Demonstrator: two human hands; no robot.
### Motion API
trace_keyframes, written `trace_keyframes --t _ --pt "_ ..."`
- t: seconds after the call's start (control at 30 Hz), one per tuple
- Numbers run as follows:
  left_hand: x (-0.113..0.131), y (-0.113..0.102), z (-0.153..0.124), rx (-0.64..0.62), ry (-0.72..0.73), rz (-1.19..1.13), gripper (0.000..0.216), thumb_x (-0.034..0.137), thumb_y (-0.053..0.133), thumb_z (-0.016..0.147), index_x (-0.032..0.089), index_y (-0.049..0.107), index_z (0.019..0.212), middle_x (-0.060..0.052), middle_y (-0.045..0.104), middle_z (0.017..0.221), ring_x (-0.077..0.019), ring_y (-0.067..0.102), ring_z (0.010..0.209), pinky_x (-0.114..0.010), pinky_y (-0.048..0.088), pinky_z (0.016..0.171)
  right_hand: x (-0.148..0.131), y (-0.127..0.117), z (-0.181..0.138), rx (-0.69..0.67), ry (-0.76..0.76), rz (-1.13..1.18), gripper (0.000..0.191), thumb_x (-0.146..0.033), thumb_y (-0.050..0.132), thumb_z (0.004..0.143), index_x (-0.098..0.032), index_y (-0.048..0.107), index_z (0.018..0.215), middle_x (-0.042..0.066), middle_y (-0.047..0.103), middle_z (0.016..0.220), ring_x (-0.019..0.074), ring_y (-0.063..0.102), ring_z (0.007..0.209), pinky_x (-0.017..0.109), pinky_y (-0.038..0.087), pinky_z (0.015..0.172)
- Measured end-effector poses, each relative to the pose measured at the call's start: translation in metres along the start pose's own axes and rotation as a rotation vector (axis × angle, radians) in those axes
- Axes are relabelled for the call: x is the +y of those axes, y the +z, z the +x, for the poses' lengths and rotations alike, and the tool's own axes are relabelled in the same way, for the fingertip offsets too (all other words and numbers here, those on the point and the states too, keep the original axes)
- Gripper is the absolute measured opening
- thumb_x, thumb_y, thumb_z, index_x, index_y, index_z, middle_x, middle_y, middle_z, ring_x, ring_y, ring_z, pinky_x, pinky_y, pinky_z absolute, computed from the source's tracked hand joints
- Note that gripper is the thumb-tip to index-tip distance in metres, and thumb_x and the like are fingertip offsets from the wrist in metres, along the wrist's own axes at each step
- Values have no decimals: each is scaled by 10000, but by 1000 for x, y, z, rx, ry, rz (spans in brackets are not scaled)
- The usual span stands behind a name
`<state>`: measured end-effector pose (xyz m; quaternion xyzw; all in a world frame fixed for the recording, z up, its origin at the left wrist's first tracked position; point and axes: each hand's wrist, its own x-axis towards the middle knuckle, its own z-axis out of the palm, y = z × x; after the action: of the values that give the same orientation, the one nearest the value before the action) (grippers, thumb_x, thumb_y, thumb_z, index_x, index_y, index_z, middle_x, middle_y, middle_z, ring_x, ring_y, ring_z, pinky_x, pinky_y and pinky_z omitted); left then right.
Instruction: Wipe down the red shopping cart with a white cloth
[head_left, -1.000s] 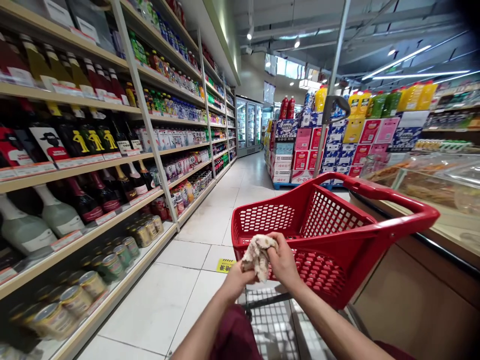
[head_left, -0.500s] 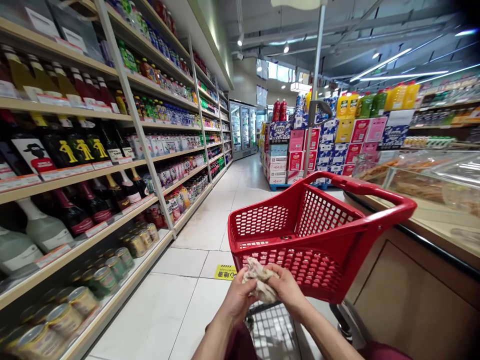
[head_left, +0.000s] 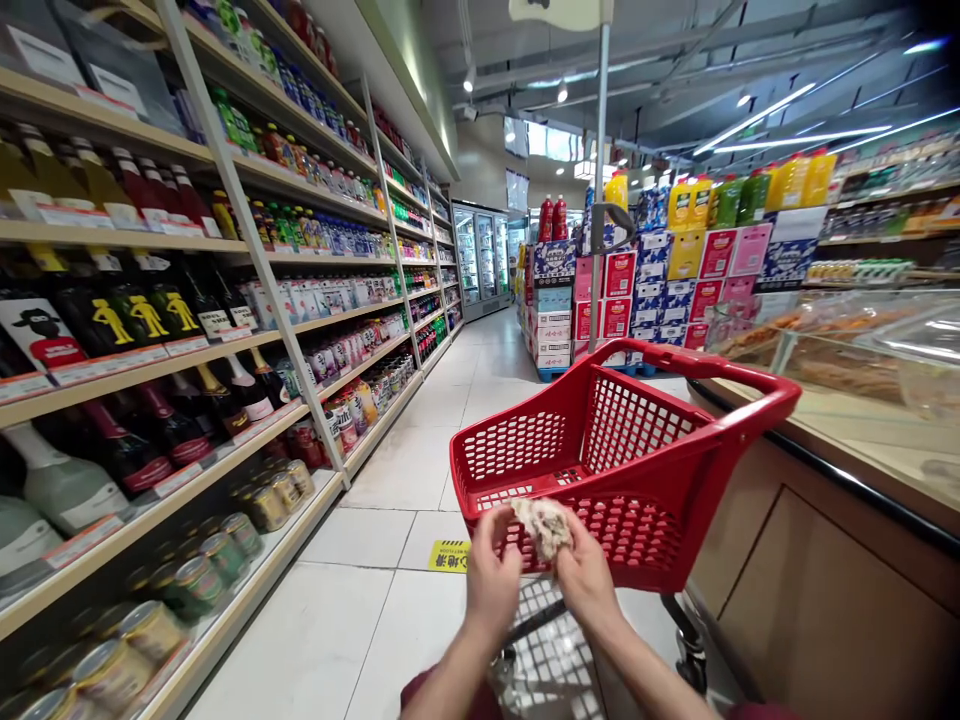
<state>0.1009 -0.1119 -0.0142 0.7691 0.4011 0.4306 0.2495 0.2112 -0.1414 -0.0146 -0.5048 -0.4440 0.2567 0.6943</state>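
Observation:
A crumpled, off-white cloth with grey stains (head_left: pixel 546 528) is bunched in my right hand (head_left: pixel 589 572), whose thumb and fingers pinch its right side. My left hand (head_left: pixel 491 575) is just left of the cloth, with its thumb and curved forefinger apart. Its fingertips come up to the cloth's left edge; whether they touch it is hard to tell. Both hands are in front of a red plastic shopping cart (head_left: pixel 637 520), which stands side-on with lattice walls. No goods show in its basket.
Shelves of bottles and cans (head_left: pixel 300 330) line the left side. A glass-topped counter (head_left: pixel 847 400) stands close on the right. Stacked drink cartons (head_left: pixel 619 295) and a grey pole (head_left: pixel 600 180) are beyond the cart. A yellow floor sticker (head_left: pixel 448 556) lies on the white tiles.
My left hand has loosened from the cloth and its thumb has come away. The cloth has shifted slightly right and up in my right hand. The view has moved a little.

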Motion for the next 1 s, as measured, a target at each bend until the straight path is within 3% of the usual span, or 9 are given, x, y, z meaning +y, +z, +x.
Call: trace_keyframes --t 0.13,0.27,0.43,0.53,0.63,0.77,0.83,0.93,1.0 --pt "-24 -2 40 -69 11 325 527 17 376 557 177 534 1033 -56 591 1067 -214 481 1065 -454 207 1031 21 -8 50 9 -707 -527 251 -171 439 818 -220 616 988 90 507 1245 219 347 1238 479 258 1026" --pt "-42 5 45 -143 49 409 452 -1 352 518 203 548 871 -10 622 877 -172 535 912 -426 243 992 55 -6 52 -163 -948 -664 237 -134 424 838 -206 599 979 84 597 1127 193 381 1218 464 338 981" --pt "-45 0 39 -101 48 407 387 14 348 509 190 539 797 -16 604 791 -176 544 850 -416 267 959 54 -17 20 -365 -790 -545 230 -120 431 814 -215 611 920 67 606 1096 183 434 1170 399 376 961" --pt "-47 -14 40 -124 40 372 374 22 342 496 194 541 762 -13 599 770 -178 542 832 -429 262 964 34 -26 3 -477 -434 -367 238 -91 435 746 -210 620 836 41 643 911 153 576 926 298 467 815" --pt "-42 -29 41 -167 -12 248 341 41 364 514 207 561 737 -16 622 839 -194 533 894 -458 209 1005 8 -28 -1 -342 7 -75 221 -111 433 685 -185 604 804 25 637 768 146 595 716 266 480 652" --pt "-6 -34 26 -12 -194 -319 339 201 492 666 214 572 996 -56 533 1185 -239 421 1150 -417 227 1022 -28 -17 14 -338 340 266 220 -215 498 650 -156 608 832 17 631 672 156 583 616 273 463 586" --pt "17 -25 11 -38 -371 -737 420 330 547 715 215 517 1118 -76 549 1164 -243 487 1093 -382 352 938 -37 -10 19 -351 301 237 217 -207 499 629 -155 621 801 17 617 655 159 573 620 281 459 603" --pt "43 -4 -9 -203 -615 -1117 499 328 676 649 169 538 1101 -97 641 965 -236 609 869 -346 460 776 -36 -2 18 -191 8 -56 274 -128 444 613 -177 645 793 37 597 749 171 555 717 303 455 680" --pt "52 6 -16 -112 -703 -1206 447 258 683 646 153 560 1062 -81 662 884 -217 624 818 -318 473 743 -30 3 11 -22 -236 -278 353 -92 409 636 -200 643 878 52 567 819 180 532 784 322 445 727"
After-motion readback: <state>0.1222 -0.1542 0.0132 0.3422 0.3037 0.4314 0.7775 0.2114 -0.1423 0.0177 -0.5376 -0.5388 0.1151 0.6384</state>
